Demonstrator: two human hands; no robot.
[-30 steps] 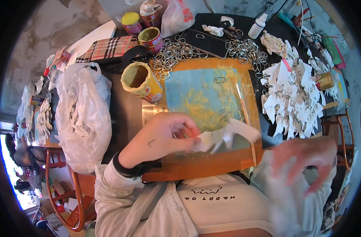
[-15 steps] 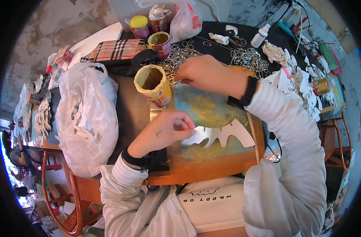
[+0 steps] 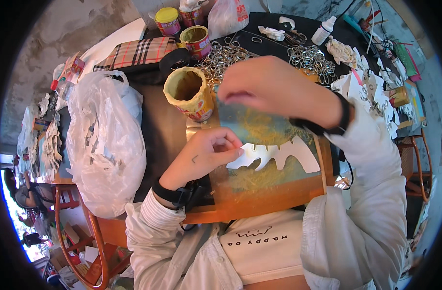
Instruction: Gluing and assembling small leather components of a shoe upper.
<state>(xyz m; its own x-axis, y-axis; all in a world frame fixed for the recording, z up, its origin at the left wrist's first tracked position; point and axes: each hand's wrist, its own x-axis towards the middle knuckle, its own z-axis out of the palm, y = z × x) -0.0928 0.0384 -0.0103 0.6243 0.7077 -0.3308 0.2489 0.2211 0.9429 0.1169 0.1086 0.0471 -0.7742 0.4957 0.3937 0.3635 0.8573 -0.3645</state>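
My left hand (image 3: 206, 153) pinches the left end of a white, scallop-edged cut-out piece (image 3: 298, 153) between thumb and fingertips. The piece lies on a bluish board (image 3: 230, 181) smeared with yellow, and small dark prongs stand along its upper edge. Above the board my right hand (image 3: 264, 84) hangs with its fingers curled together, blurred by motion; whatever they may hold is hidden. Behind that hand spreads a pile of metal rings (image 3: 221, 60). An open tin with a yellow-crusted rim (image 3: 194, 108) stands just left of the board.
A bulging clear plastic bag (image 3: 105, 150) of white pieces is at the left. Behind it lies a plaid pouch (image 3: 139, 53). More tins (image 3: 197, 41), a second ring heap (image 3: 313, 63) and a white bottle (image 3: 323, 31) stand farther back. White cut pieces (image 3: 371, 92) pile up at the right.
My right hand has lifted away from the ring pile and come nearer, to the right. My left hand keeps its pinch on the white piece. The view has shifted slightly.
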